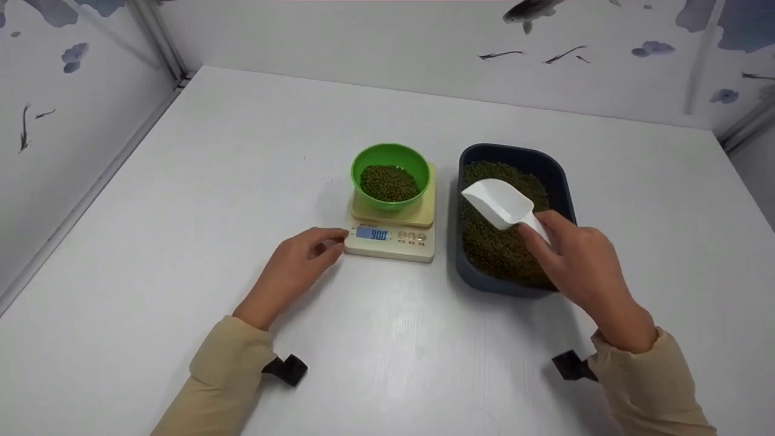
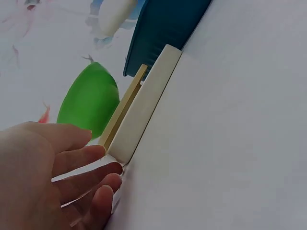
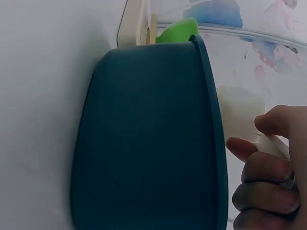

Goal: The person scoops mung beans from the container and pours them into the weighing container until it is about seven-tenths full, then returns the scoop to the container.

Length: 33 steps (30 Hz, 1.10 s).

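Note:
My right hand [image 1: 578, 260] grips the handle of a white scoop [image 1: 499, 203] over a dark blue tub [image 1: 484, 281]. No beans show in the scoop's bowl. Small green beans, perhaps mung beans [image 1: 490, 242], fill much of the tub. To its left, a green bowl [image 1: 418, 163] with some of the same beans sits on a kitchen scale [image 1: 390, 248], whose display reads about 90.0. At the scale's left front corner is my left hand [image 1: 296, 260], fingers loosely bent and holding nothing. In the left wrist view its fingertips lie close to the scale's edge [image 2: 144, 110]; contact is unclear.
Everything stands on a white table [image 1: 387, 351]. Upright panels with painted fish border it at the back and left. A few tiny specks lie left of the bowl. A small black camera mount [image 1: 290, 369] juts from the left sleeve, with another [image 1: 569, 365] at the right.

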Tool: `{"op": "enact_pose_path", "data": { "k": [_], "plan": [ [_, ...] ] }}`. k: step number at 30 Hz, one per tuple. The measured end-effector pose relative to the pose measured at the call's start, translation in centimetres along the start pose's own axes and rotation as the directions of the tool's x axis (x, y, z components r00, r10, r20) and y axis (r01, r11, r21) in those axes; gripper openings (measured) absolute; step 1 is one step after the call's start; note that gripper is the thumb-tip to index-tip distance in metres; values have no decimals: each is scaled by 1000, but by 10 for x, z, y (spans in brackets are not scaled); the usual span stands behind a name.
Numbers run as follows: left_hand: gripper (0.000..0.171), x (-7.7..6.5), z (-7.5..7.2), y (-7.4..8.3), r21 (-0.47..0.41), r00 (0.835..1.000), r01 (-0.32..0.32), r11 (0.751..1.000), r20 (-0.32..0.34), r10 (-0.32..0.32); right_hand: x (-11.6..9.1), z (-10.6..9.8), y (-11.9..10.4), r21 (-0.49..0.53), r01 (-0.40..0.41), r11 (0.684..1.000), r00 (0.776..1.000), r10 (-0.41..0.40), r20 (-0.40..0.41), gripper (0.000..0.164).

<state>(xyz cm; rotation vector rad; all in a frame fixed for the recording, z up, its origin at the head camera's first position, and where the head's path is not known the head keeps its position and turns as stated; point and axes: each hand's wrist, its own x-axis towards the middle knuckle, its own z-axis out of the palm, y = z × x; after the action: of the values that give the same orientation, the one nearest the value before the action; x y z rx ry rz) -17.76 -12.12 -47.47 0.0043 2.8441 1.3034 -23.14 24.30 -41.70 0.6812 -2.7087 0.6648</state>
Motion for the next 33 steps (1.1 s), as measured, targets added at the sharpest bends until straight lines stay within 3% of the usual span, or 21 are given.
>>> {"op": "enact_pose_path", "data": {
  "k": [4,8,13,18,23,28,33],
  "plan": [
    [26,1,3,-3,19,998,-38,999,-43,38,0,-1,7,-33,-13,999,1000,14,24,35],
    [25,0,7,-8,18,997,-31,999,-72,33,5,-1,11,-54,-11,999,997,15,69,38],
    [29,3,9,-10,41,997,15,999,-70,-12,10,-4,13,-59,-6,998,992,13,124,40],
    [34,22,3,-5,22,992,102,995,-72,-101,16,-6,14,-63,-14,998,991,22,130,41],
    [37,39,1,1,-85,987,161,983,-6,-162,16,-9,20,-82,-70,994,986,82,146,44],
    [35,47,1,-1,-242,978,210,947,33,-208,16,-12,20,-92,-113,989,976,128,175,46],
    [39,47,1,-3,-274,976,220,936,68,-209,16,-20,19,-124,-154,980,958,179,224,47]
  ]
}}
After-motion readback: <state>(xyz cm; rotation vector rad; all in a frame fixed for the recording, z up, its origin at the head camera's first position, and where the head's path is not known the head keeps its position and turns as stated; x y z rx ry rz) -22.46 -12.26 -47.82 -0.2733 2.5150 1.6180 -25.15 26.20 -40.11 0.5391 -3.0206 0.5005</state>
